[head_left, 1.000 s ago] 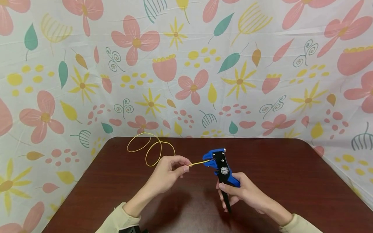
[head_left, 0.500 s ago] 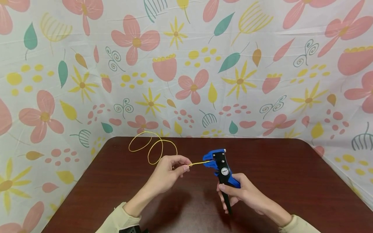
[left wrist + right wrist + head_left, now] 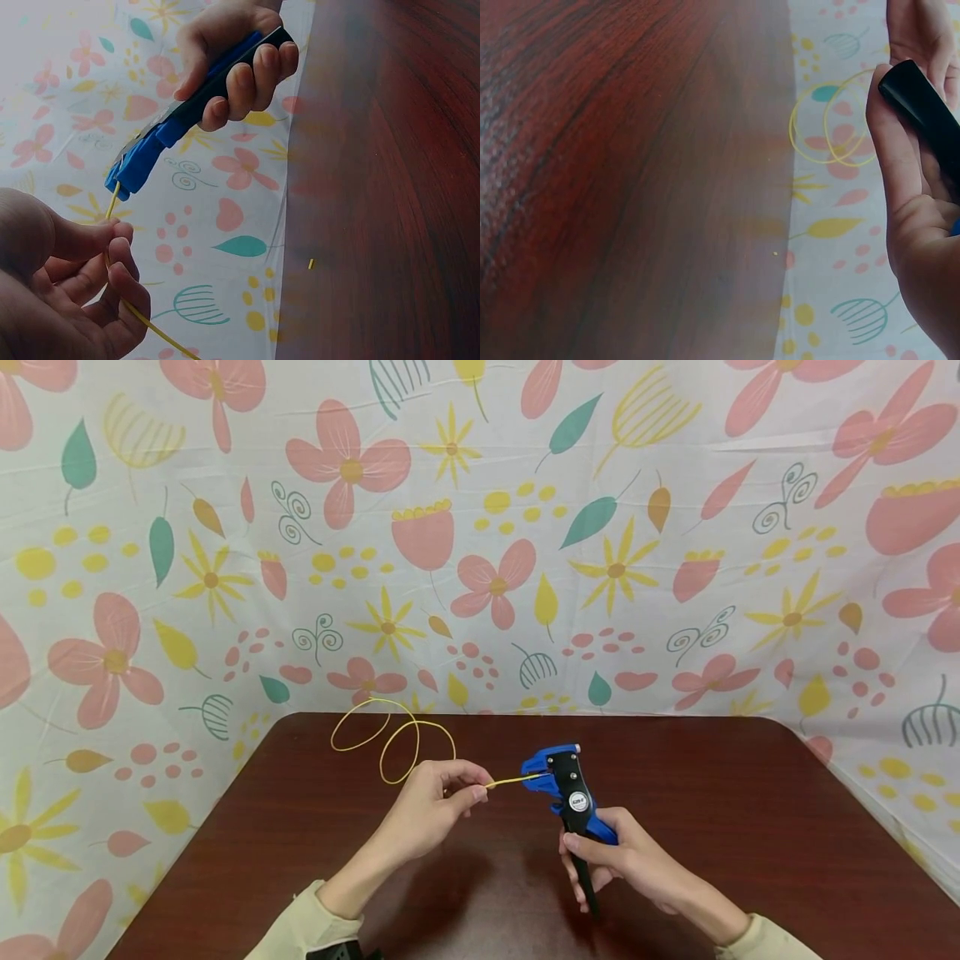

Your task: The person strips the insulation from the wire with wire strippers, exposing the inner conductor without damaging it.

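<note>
Yellow wire point(image 3: 510, 782) was located in the lower centre of the head view, pinched by the left hand point(image 3: 435, 806). The fingers of that hand were clamped on the wire, and a short straight length was exposed between them and the wire stripper point(image 3: 576, 793). The wire's end was seated in the mouth of the stripper's blue head; whether the jaws were pressed onto it could not be told. Two loose loops of the wire were seen above the left hand, left of centre; contact between loops and desk point(image 3: 712, 793) could not be confirmed.

The stripper was held right of centre, head uppermost and black handle pointed down, by the right hand point(image 3: 630, 852), its fingers wrapped round the handles. A small yellow fragment point(image 3: 312, 264) was noted on the desk, right of centre in the left wrist view, well apart from both hands. Pale sleeves point(image 3: 765, 939) were visible at the lower edge of the head view. Its upper part was filled by flower-patterned cloth point(image 3: 498, 583).
</note>
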